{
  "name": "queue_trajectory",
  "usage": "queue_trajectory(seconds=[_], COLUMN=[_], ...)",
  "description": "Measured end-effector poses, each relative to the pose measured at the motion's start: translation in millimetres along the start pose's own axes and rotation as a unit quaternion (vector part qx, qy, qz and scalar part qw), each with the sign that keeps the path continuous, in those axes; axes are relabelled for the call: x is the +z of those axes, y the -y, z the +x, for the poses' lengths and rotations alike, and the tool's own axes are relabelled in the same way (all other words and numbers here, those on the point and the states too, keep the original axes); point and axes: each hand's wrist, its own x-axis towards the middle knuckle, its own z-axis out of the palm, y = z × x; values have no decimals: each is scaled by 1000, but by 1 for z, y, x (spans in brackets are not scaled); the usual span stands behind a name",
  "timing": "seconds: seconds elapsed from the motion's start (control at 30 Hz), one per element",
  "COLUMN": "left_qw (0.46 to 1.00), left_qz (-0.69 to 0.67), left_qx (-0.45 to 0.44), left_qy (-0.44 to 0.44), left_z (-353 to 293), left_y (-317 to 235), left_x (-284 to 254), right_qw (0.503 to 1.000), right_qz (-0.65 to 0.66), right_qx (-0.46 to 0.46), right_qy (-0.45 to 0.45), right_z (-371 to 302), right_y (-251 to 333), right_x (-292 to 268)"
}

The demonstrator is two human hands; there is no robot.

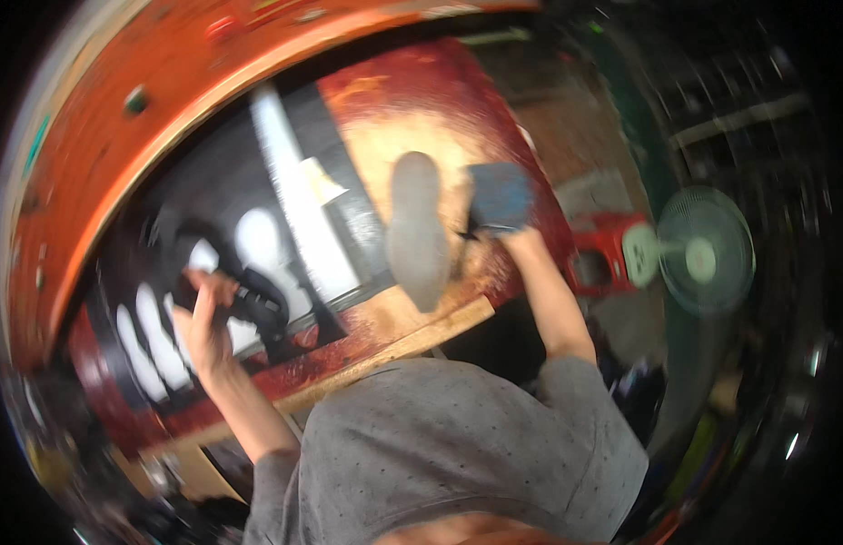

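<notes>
My left hand [208, 322] is over the left part of the bench, blurred by motion. Its fingers curl at a black shoe piece [262, 298] with small pale marks, and one finger or the thumb sticks out to the side. White sole-shaped pieces [261, 238] lie on the black surface around it. Blue-grey fabric, a glove or a cloth, covers my right hand [500, 196], so its fingers are hidden. Just left of that hand, a grey shoe sole [416, 236] lies lengthwise on the worn wooden patch. A gap shows between them.
A white strip [303, 200] crosses the black sheet, with a small cream piece [323, 180] beside it. An orange surface [104, 136] with a raised edge curves beyond the red bench [412, 77]. To the right stand a red stool [612, 238] and a fan [706, 252].
</notes>
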Motion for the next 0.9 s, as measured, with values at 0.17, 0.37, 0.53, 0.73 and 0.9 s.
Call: queue_trajectory(seconds=[0.17, 0.37, 0.53, 0.73, 0.9], left_qw=[990, 980, 968, 922, 917], left_qz=[-14, -30, -3, 8, 46], left_qx=[-53, 27, 125, 242, 201], left_qy=[-132, -193, -216, -302, -340], left_z=[-12, -46, -108, -211, -339], left_y=[-8, -28, -60, -129, -177], left_x=[3, -30, -61, -121, -207], right_qw=[968, 939, 802, 764, 630], right_qz=[196, 341, 575, 470, 639], right_qx=[147, -29, -91, -426, -401], right_qy=[-48, 23, 134, 122, 184], right_z=[-2, -28, -35, -74, -139], right_y=[-64, 37, 195, 399, 556], right_x=[-14, 8, -3, -34, -28])
